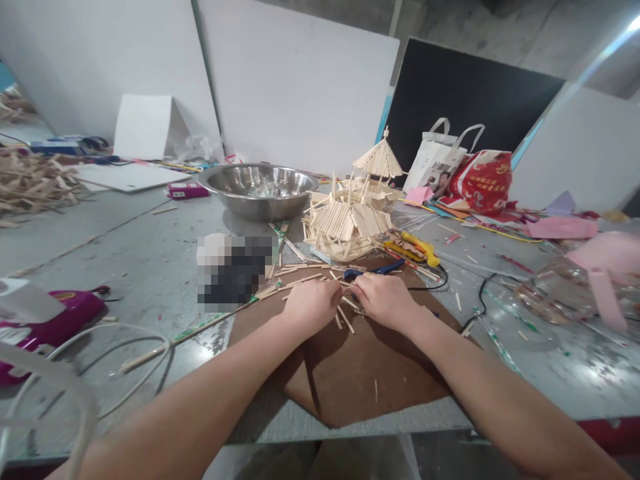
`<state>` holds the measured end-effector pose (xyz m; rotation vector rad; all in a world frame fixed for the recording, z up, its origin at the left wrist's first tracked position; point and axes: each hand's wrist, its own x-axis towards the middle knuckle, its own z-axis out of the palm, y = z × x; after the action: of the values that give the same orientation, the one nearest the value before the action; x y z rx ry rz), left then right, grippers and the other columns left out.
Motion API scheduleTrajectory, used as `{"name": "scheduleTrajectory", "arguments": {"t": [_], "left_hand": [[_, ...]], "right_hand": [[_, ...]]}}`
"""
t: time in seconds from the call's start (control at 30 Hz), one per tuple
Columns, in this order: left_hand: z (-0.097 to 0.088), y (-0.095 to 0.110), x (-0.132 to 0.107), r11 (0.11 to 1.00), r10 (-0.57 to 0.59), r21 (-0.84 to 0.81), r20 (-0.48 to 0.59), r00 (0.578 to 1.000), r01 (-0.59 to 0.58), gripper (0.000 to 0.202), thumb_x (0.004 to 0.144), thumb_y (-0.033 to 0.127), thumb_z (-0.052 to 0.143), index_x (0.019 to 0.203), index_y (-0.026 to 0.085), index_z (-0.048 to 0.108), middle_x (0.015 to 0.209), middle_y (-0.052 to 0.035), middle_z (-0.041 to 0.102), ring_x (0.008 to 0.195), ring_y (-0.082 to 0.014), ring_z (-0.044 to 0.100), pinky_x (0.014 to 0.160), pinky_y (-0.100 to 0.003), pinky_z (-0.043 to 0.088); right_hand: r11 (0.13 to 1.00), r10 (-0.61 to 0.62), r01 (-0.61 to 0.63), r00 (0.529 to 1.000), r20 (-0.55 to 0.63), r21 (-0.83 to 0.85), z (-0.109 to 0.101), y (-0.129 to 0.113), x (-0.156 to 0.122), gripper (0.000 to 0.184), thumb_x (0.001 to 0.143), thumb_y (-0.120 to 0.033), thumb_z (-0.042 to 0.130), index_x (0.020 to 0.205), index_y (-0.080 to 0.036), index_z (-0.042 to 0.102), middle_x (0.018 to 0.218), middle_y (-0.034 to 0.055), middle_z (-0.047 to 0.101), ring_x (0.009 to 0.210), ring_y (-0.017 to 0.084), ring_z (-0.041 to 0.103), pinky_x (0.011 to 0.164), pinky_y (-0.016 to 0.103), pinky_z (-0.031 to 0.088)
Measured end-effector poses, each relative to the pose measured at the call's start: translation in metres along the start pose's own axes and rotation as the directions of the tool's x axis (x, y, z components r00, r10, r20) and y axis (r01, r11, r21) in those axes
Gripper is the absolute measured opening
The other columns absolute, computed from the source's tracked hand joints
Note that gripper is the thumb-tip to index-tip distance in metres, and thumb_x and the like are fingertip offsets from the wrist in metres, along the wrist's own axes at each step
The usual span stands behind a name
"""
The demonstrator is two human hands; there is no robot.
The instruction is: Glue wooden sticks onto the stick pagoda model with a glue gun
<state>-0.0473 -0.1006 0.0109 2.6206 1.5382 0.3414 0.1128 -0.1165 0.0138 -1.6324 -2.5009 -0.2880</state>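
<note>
My left hand (pixel 311 305) and my right hand (pixel 384 300) rest close together on a brown board (pixel 350 373), fingers curled down over a scatter of thin wooden sticks (pixel 345 319). Both hands pinch at sticks between them; which sticks each one grips is hidden under the fingers. Just beyond the hands stands a model pavilion built of sticks (pixel 350 213), with a small peaked roof (pixel 379 159) at its top. Blue-handled pliers (pixel 373 271) lie right above my right hand.
A steel bowl (pixel 260 190) sits behind the model. A yellow glue gun (pixel 417 247) with a black cord lies to the right. A magenta tool (pixel 55 320) and white cable lie at the left. Bags (pixel 465 177) and pink paper (pixel 560 228) crowd the right side.
</note>
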Motion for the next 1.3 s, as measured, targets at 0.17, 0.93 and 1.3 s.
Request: {"name": "scheduleTrajectory", "arguments": {"t": [0.17,0.93,1.3], "left_hand": [[0.001,0.003,-0.001,0.997,-0.07,0.019,-0.002,0.998,0.07,0.039,0.081,0.04,0.028,0.077,0.019,0.061,0.071,-0.0087,0.062,0.068,-0.021,0.057,0.06,-0.029,0.037],[0.001,-0.009,0.014,0.951,0.278,-0.072,-0.234,0.931,-0.302,0.018,0.079,0.025,0.044,0.08,0.018,0.061,0.075,-0.0046,0.062,0.074,-0.0169,0.052,0.069,-0.029,0.038],[-0.031,0.005,0.045,0.951,0.297,-0.041,-0.158,0.942,-0.307,0.017,0.075,0.027,0.046,0.068,0.018,0.059,0.066,-0.0042,0.06,0.064,-0.0154,0.053,0.058,-0.025,0.034]], "right_hand": [[0.994,0.107,-0.107,0.994,-0.004,0.023,0.002,-0.008,0.002,0.035,0.085,-0.032,0.024,0.079,-0.017,0.055,0.075,0.0103,0.063,0.068,0.021,0.06,0.052,0.028,0.033],[0.906,-0.044,0.089,0.992,-0.118,0.413,0.016,0.021,0.008,0.025,0.082,-0.029,0.041,0.089,-0.019,0.062,0.085,0.0053,0.066,0.078,0.016,0.059,0.069,0.025,0.041],[0.831,0.022,0.077,0.985,-0.171,0.551,-0.01,0.043,0.005,0.029,0.082,-0.032,0.039,0.098,-0.019,0.06,0.09,0.0053,0.065,0.077,0.014,0.059,0.071,0.025,0.043]]}}
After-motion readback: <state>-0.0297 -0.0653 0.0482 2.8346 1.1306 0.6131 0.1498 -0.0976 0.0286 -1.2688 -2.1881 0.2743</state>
